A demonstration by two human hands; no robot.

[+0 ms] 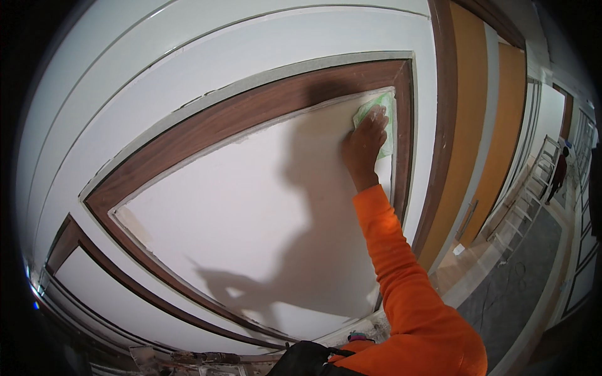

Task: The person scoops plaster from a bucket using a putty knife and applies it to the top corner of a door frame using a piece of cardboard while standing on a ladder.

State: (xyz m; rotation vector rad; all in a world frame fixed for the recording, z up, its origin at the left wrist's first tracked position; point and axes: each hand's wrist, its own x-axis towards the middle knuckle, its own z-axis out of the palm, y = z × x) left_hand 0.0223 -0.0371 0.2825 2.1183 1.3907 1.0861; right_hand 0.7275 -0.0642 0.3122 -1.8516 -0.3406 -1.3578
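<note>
High on the wall, my right hand (367,141) presses a pale green sheet of sandpaper (386,113) flat against the upper right corner of a white panel (251,188). Its fingers lie bent over the sheet, and whitish dust marks them. A brown wood frame (251,97) borders the panel, with a rough pale line along its inner edge. My right arm, in an orange sleeve (401,263), reaches up from the lower right. My shadow falls across the panel. My left hand does not show.
Orange-brown door panels (467,113) stand to the right. Farther along the corridor, a metal ladder (527,197) leans near a person in dark clothes (559,172). Grey covering (514,282) lies on the floor. A putty knife (144,358) and other tools sit at the lower left.
</note>
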